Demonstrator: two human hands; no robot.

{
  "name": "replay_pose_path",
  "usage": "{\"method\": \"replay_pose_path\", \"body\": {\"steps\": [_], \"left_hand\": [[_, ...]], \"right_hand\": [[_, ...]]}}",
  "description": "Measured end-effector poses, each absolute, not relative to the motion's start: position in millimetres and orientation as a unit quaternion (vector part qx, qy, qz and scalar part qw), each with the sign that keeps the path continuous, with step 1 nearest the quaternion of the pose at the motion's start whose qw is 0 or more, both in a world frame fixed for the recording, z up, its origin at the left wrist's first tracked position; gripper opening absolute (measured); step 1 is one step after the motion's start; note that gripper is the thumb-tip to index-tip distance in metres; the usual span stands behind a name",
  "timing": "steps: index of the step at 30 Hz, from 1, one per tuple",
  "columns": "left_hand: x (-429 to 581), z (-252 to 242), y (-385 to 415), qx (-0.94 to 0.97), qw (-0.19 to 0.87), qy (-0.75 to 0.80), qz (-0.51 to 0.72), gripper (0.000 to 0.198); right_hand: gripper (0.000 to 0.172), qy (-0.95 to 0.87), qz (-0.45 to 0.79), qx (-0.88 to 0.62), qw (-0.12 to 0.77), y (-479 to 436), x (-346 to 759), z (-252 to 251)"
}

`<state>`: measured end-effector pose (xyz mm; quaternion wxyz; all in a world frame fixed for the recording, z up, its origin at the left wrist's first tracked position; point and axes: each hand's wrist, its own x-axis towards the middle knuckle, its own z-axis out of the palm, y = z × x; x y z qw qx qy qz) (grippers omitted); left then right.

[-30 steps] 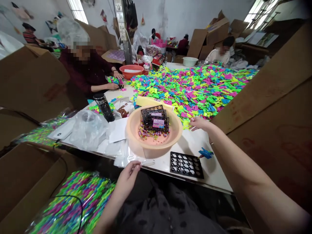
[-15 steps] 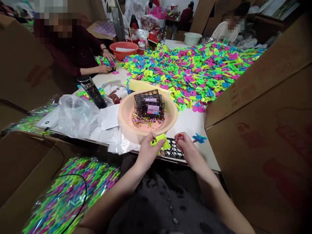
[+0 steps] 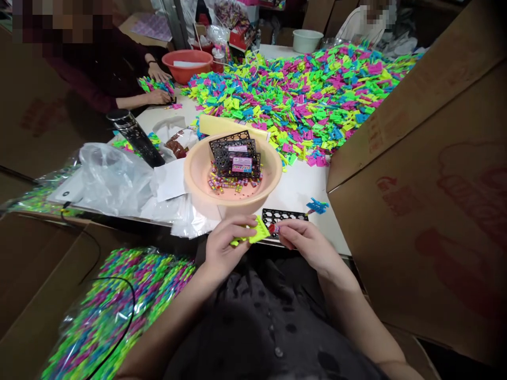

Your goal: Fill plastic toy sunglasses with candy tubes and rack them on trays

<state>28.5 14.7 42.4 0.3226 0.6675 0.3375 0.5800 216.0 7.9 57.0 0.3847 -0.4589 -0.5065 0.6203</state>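
My left hand [image 3: 224,241] is closed on a flat, bright yellow plastic piece [image 3: 260,231] with a ridged face. Pinched in the fingertips of my right hand [image 3: 311,241] is a small red and whitish candy tube [image 3: 274,228], its red end close against the yellow piece's right edge. Whether the two touch I cannot tell. A black grid tray [image 3: 283,214] lies on the table just beyond, partly hidden by my hands. At its far right corner a blue plastic piece [image 3: 317,206] stands up on a small tube.
Ahead sits a peach basin [image 3: 272,174] holding black grid trays and many small tubes. A large pile of coloured plastic pieces [image 3: 301,100] covers the table behind. A dark flask [image 3: 137,140] and plastic bag [image 3: 111,177] are left; a cardboard box [image 3: 420,200] stands right. A co-worker's hands [image 3: 159,95] work far left.
My right hand has moved left, bringing the tube to the yellow piece. My left hand has turned the piece and shifted slightly left. The view has tilted down a little.
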Motion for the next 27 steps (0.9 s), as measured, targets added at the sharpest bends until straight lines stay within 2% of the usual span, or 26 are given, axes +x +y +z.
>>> {"method": "replay_pose_path", "body": {"steps": [2, 5, 12, 19, 27], "left_hand": [[19.5, 43.2, 10.5, 0.737, 0.269, 0.242, 0.571, 0.016], [10.0, 45.9, 2.8, 0.784, 0.244, 0.176, 0.543, 0.015], [3.8, 36.6, -16.8, 0.817, 0.212, 0.152, 0.515, 0.013], [2.2, 14.6, -27.7, 0.822, 0.204, 0.157, 0.507, 0.01], [1.3, 5.5, -24.7, 0.841, 0.255, 0.116, 0.463, 0.022]], "right_hand": [[0.03, -0.498, 0.644, -0.433, 0.388, 0.6, 211.6, 55.6], [0.033, -0.47, 0.685, -0.392, 0.395, -10.8, 204.2, 49.2], [0.046, -0.354, 0.807, -0.291, 0.372, -38.7, 189.5, 25.4], [0.051, -0.305, 0.82, -0.255, 0.412, -58.3, 180.5, 1.2], [0.038, -0.353, 0.8, -0.311, 0.371, -63.3, 193.0, 1.5]]}}
